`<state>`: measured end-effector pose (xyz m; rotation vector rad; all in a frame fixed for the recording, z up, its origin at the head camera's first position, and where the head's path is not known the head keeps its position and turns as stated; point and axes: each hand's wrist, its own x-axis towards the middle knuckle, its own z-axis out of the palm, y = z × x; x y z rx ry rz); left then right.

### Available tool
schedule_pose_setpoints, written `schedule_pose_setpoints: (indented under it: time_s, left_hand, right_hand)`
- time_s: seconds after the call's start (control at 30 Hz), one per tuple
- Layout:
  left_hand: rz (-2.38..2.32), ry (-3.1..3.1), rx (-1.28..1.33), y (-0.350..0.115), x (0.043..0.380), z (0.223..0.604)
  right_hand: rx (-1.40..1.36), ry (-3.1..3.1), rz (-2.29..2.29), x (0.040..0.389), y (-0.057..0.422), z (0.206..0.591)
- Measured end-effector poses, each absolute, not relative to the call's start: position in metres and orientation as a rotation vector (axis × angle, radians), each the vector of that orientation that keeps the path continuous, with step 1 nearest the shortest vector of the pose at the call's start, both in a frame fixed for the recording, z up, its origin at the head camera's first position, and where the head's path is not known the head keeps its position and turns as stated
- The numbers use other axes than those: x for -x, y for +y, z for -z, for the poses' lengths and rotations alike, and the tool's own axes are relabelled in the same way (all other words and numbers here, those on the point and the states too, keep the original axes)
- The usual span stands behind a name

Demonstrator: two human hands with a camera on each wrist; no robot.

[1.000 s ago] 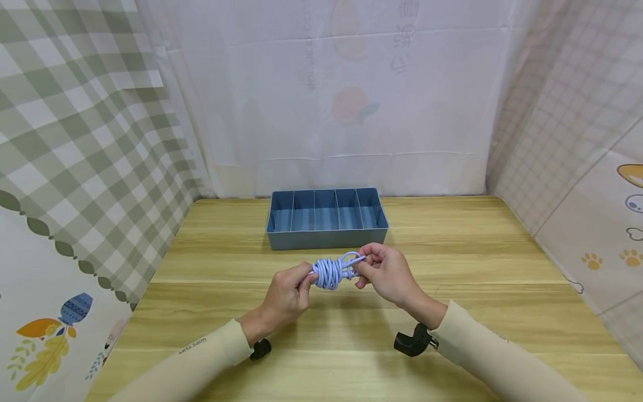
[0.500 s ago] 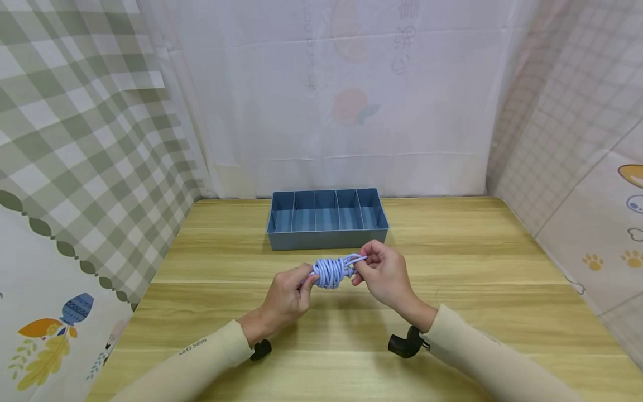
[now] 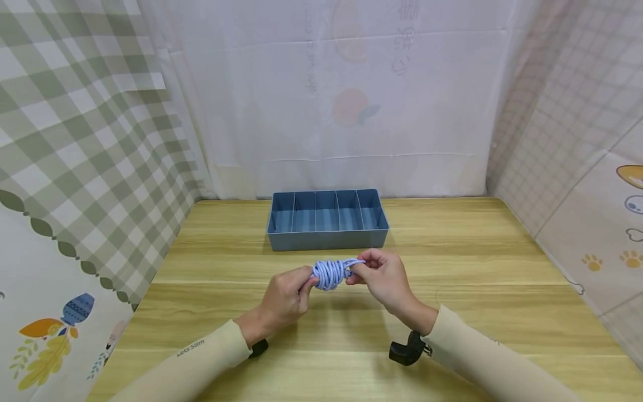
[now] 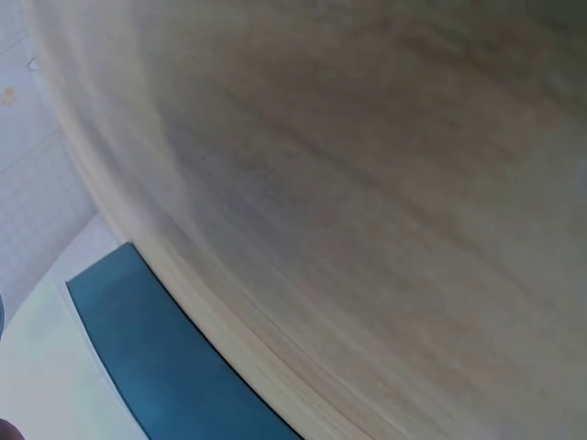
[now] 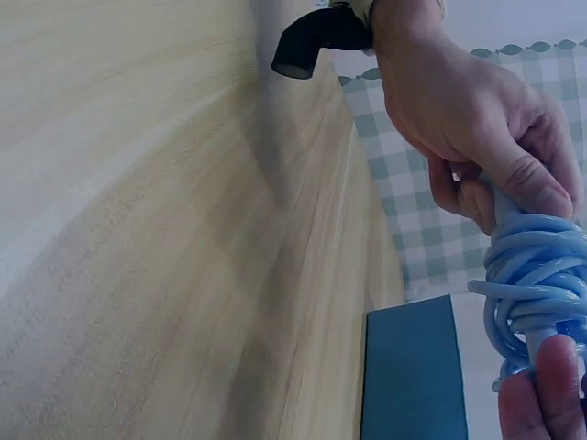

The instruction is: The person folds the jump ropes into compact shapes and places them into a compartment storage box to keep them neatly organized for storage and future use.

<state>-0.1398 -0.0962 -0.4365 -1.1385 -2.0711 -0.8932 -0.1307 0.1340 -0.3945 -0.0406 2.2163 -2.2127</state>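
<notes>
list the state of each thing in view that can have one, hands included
Pale blue round cord: wound into a bundle, held above the yellowish wood-grain table
Blue-grey rectangular five-compartment tray: upright, open-topped, resting on the table
Bare left hand: gripping one end of the bundle
Bare right hand: pinching cord at the other end

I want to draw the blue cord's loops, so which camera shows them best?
The right wrist view: the blue cord looks biggest there, so its crossing loops stand out, though the picture's edge cuts some off. The head view shows it smaller, between the left hand and right hand. The left wrist view shows no clear part.
</notes>
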Motion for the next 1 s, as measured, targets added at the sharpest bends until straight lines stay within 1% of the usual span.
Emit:
schedule_pose_setpoints:
  time_s: [0.27, 0.53, 0.7, 0.83, 1.0]
  left_hand:
    - [0.881, -2.065, 1.124, -0.097, 0.142, 0.441]
    - [0.872, -2.052, 1.126, -0.098, 0.143, 0.442]
    - [0.878, -2.057, 1.123, -0.099, 0.144, 0.442]
    - [0.901, -2.083, 1.119, -0.1, 0.144, 0.442]
    - [0.875, -2.13, 1.14, -0.101, 0.143, 0.442]
  right_hand:
    - [0.067, 2.141, 2.265, 0.131, 0.134, 0.399]
    - [0.017, 1.989, 2.308, 0.135, 0.138, 0.397]
    - [0.078, 1.935, 2.299, 0.138, 0.141, 0.397]
    - [0.136, 1.954, 2.239, 0.138, 0.143, 0.396]
    - [0.168, 2.087, 2.043, 0.138, 0.143, 0.395]
